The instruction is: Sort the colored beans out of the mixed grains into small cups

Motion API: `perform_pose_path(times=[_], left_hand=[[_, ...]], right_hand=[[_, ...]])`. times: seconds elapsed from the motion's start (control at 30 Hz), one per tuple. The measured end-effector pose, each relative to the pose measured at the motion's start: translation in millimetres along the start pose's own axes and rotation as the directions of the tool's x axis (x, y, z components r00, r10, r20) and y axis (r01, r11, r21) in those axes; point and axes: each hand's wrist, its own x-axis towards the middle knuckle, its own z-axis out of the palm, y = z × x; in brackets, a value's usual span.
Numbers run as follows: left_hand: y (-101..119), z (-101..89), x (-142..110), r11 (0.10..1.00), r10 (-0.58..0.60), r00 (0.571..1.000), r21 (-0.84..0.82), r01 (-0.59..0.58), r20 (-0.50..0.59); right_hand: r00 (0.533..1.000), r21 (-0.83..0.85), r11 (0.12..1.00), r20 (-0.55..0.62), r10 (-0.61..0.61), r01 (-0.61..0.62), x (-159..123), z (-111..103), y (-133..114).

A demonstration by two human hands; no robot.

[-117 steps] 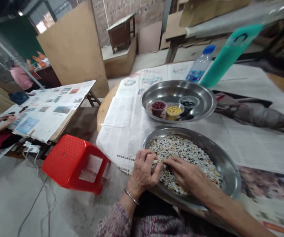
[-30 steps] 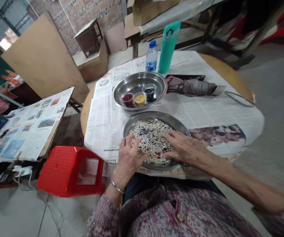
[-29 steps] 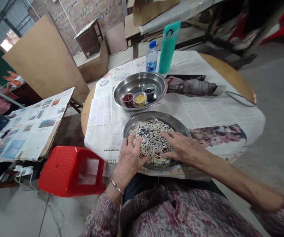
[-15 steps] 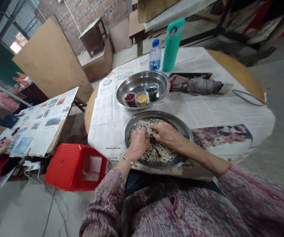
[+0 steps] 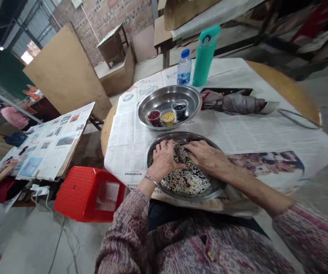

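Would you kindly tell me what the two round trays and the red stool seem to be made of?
The upper tray and lower tray look like polished stainless steel, with bright reflections. The stool looks like moulded plastic, glossy, with a dimpled surface.

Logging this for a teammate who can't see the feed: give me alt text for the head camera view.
The left hand and right hand press into mixed beans in a steel tray on a newspaper-covered table. Beyond it, a second steel tray holds three small cups of red, yellow and dark beans.
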Motion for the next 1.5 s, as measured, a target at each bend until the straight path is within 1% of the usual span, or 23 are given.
perform_pose_path(times=[0.07, 0.13, 0.23, 0.3, 0.33, 0.43, 0.5, 0.57, 0.63, 0.67, 0.73, 0.77, 0.8, 0.87, 1.0, 1.07, 1.1, 1.17, 1.27, 1.33, 1.4, 1.43, 1.5], left_hand=[[4.5, 3.9, 5.7, 0.999, 0.031, 0.999, -0.029, -0.031, 0.02], [7.6, 6.0, 9.8, 0.991, 0.116, 0.992, -0.078, -0.113, 0.039], [8.1, 3.0, 3.7, 0.975, 0.203, 0.974, -0.114, -0.192, 0.096], [5.2, -3.1, -11.3, 0.973, 0.213, 0.971, -0.112, -0.201, 0.106], [3.1, -6.6, -21.4, 0.974, 0.21, 0.973, -0.105, -0.2, 0.093], [-2.4, -15.4, -53.4, 0.968, 0.233, 0.965, -0.121, -0.219, 0.12], [-2.1, -16.3, -68.5, 0.962, 0.258, 0.953, -0.134, -0.238, 0.16], [3.1, -12.2, -73.9, 0.951, 0.299, 0.931, -0.146, -0.272, 0.208], [12.1, -5.2, -69.5, 0.931, 0.361, 0.897, -0.149, -0.332, 0.255], [17.2, -1.9, -64.3, 0.919, 0.394, 0.878, -0.143, -0.368, 0.273], [25.8, 2.8, -50.7, 0.896, 0.442, 0.848, -0.105, -0.431, 0.291], [28.6, 3.6, -43.2, 0.892, 0.447, 0.847, -0.073, -0.446, 0.286], [30.0, 3.4, -35.6, 0.895, 0.436, 0.858, -0.035, -0.444, 0.271], [28.8, 0.7, -21.9, 0.916, 0.382, 0.898, 0.038, -0.399, 0.218], [18.9, -6.3, -5.3, 0.962, 0.241, 0.967, 0.11, -0.249, 0.084], [16.5, -6.1, -3.7, 0.969, 0.21, 0.978, 0.131, -0.209, 0.005], [16.7, -4.3, -4.2, 0.965, 0.226, 0.974, 0.139, -0.221, -0.021], [20.1, 2.5, -6.0, 0.935, 0.327, 0.945, 0.152, -0.321, -0.019], [28.4, 16.3, -4.4, 0.849, 0.499, 0.865, 0.168, -0.5, 0.051], [32.2, 21.8, 2.0, 0.807, 0.56, 0.825, 0.175, -0.564, 0.079], [32.4, 20.7, 11.0, 0.795, 0.574, 0.815, 0.18, -0.579, 0.086], [31.0, 17.7, 15.4, 0.802, 0.564, 0.822, 0.184, -0.568, 0.08], [25.6, 8.1, 21.7, 0.839, 0.505, 0.861, 0.2, -0.507, 0.063]], right_hand=[[0.998, 0.043, 0.999, -0.069, -0.014, 0.017, -12.3, 0.8, -3.0], [0.99, 0.095, 0.995, -0.14, 0.0, 0.014, -21.4, 0.7, -4.9], [0.977, 0.184, 0.983, -0.212, 0.035, 0.005, -29.5, -0.1, -6.4], [0.964, 0.237, 0.971, -0.26, 0.065, -0.002, -33.4, -1.5, -8.1], [0.954, 0.259, 0.966, -0.286, 0.085, -0.008, -35.4, -2.6, -9.3], [0.919, 0.299, 0.954, -0.365, 0.147, -0.034, -43.0, -6.8, -13.6], [0.902, 0.295, 0.954, -0.398, 0.168, -0.048, -48.8, -8.7, -16.0], [0.89, 0.274, 0.961, -0.429, 0.154, -0.034, -54.3, -8.3, -18.1], [0.872, 0.261, 0.965, -0.474, 0.126, 0.002, -58.8, -5.8, -20.7], [0.853, 0.265, 0.964, -0.506, 0.126, 0.014, -60.6, -4.1, -22.3], [0.804, 0.306, 0.952, -0.568, 0.178, 0.005, -63.6, -1.0, -25.7], [0.779, 0.339, 0.941, -0.588, 0.218, -0.007, -64.8, 0.3, -27.2], [0.757, 0.374, 0.927, -0.599, 0.26, -0.023, -65.7, 1.2, -28.3], [0.733, 0.442, 0.896, -0.595, 0.331, -0.046, -66.9, 2.1, -29.2], [0.734, 0.53, 0.846, -0.555, 0.392, -0.051, -66.8, 1.6, -28.1], [0.739, 0.542, 0.839, -0.545, 0.395, -0.049, -66.4, 1.4, -27.8], [0.739, 0.545, 0.837, -0.541, 0.4, -0.055, -66.4, 1.4, -27.9], [0.737, 0.557, 0.827, -0.529, 0.421, -0.072, -66.9, 1.7, -28.3], [0.73, 0.583, 0.806, -0.505, 0.461, -0.105, -69.0, 2.5, -28.9], [0.729, 0.584, 0.802, -0.491, 0.476, -0.13, -70.3, 2.7, -29.0], [0.732, 0.572, 0.807, -0.485, 0.478, -0.148, -71.0, 2.6, -28.9], [0.736, 0.566, 0.81, -0.482, 0.476, -0.153, -71.1, 2.4, -28.8], [0.74, 0.56, 0.813, -0.477, 0.474, -0.16, -71.0, 2.0, -29.0]])
